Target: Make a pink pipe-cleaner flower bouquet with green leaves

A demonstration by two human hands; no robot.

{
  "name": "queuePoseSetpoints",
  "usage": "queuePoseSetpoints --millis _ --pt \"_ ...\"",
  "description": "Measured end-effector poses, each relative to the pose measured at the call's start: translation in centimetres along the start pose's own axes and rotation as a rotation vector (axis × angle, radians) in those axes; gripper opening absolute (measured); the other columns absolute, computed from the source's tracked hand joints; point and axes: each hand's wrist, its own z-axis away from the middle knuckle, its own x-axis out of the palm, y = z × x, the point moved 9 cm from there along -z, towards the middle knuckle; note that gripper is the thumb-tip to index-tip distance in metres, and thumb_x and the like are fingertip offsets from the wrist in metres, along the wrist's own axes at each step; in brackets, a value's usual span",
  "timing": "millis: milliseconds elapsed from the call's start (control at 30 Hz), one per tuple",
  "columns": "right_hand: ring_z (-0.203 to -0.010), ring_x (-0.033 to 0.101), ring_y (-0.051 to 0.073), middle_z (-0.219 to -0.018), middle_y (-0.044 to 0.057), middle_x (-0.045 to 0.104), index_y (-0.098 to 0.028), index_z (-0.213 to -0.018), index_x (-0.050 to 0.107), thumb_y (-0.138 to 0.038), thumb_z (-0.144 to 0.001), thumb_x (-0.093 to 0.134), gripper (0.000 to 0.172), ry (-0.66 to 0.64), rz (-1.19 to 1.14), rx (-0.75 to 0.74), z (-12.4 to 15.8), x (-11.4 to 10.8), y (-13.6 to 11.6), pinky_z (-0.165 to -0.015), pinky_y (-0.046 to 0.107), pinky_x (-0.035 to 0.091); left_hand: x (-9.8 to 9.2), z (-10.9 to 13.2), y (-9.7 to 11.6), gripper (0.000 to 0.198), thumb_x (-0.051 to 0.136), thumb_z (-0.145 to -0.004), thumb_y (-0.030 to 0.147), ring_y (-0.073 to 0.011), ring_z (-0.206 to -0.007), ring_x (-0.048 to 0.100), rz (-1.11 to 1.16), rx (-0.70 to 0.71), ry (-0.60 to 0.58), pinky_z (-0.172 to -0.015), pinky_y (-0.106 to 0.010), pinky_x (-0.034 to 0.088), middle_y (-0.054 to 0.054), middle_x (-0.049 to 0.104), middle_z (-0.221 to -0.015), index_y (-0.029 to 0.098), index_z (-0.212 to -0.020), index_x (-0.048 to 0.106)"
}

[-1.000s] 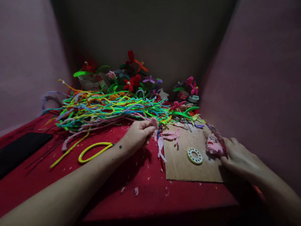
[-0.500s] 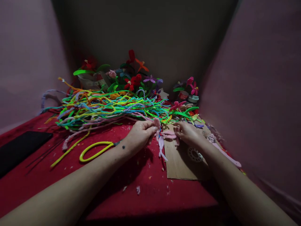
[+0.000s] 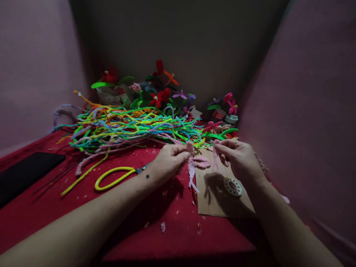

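Note:
My left hand (image 3: 174,158) pinches a pink pipe-cleaner flower piece (image 3: 191,172), with one loop up, one petal loop sticking out to the right and ends hanging below. To the right, my right hand (image 3: 241,157) holds a separate pink pipe-cleaner petal (image 3: 216,157) between thumb and fingers, over the cardboard. A gap lies between the two pink pieces. Beneath my right hand a pale round disc with holes (image 3: 233,187) rests on the cardboard sheet (image 3: 213,207). Yellow-handled scissors (image 3: 115,178) lie beside my left wrist, their blades partly hidden.
A big heap of coloured pipe cleaners (image 3: 133,128) spreads across the red cloth (image 3: 133,230). Finished pipe-cleaner flowers (image 3: 160,98) stand behind it, near a small jar (image 3: 230,119). At left lies a black flat object (image 3: 30,174). Pinkish walls rise on both sides.
My right hand has lifted and turned, bringing its pink petal upright over the cardboard, apart from the other petal. My left hand has shifted slightly right with its piece. The view has moved a little.

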Motion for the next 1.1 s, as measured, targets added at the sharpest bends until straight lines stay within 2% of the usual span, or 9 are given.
queuePoseSetpoints --millis 67,167,467,767,1100 --pt "-0.042 0.039 0.006 -0.055 -0.001 0.053 -0.014 -0.062 0.061 -0.032 -0.069 0.068 0.021 -0.097 -0.118 0.026 0.7 1.7 -0.2 -0.037 0.021 0.026 0.2 0.2 0.5 0.025 0.048 -0.079 0.02 -0.0048 -0.033 0.034 -0.03 0.023 -0.017 -0.038 -0.019 0.025 0.007 0.04 -0.039 0.016 -0.054 0.045" --pt "-0.043 0.04 0.006 -0.055 -0.002 0.052 -0.014 -0.064 0.061 -0.031 -0.069 0.069 0.019 -0.149 -0.19 0.037 1.3 2.8 -0.2 -0.038 0.02 0.028 0.5 0.4 1.0 0.032 0.048 -0.079 0.02 -0.005 -0.035 0.034 -0.056 0.042 -0.035 -0.04 -0.02 0.026 0.006 0.039 -0.038 0.017 -0.048 0.039" --pt "-0.044 0.043 0.006 -0.054 -0.001 0.055 -0.013 -0.066 0.063 -0.031 -0.069 0.068 0.019 -0.088 -0.12 -0.005 2.5 3.8 -0.8 -0.038 0.019 0.032 0.7 0.7 0.8 0.03 0.049 -0.078 0.025 -0.0062 -0.039 0.034 -0.161 0.035 -0.051 -0.042 -0.021 0.025 0.006 0.039 -0.041 0.017 -0.05 0.041" --pt "-0.046 0.044 0.006 -0.056 -0.003 0.054 -0.015 -0.069 0.063 -0.027 -0.076 0.061 0.014 -0.071 0.038 -0.164 3.3 4.1 -2.1 -0.04 0.019 0.034 0.8 0.6 1.2 0.033 0.047 -0.078 0.032 -0.0064 -0.042 0.031 -0.273 0.103 -0.035 -0.044 -0.021 0.024 0.006 0.036 -0.043 0.017 -0.05 0.039" --pt "-0.044 0.047 0.007 -0.06 -0.001 0.056 -0.014 -0.07 0.061 -0.027 -0.078 0.06 0.015 -0.114 0.047 -0.118 3.5 4.6 -1.6 -0.041 0.02 0.038 0.6 0.6 1.4 0.025 0.044 -0.078 0.027 -0.008 -0.053 0.033 -0.384 0.182 0.001 -0.05 -0.021 0.027 0.005 0.034 -0.055 0.016 -0.055 0.044"
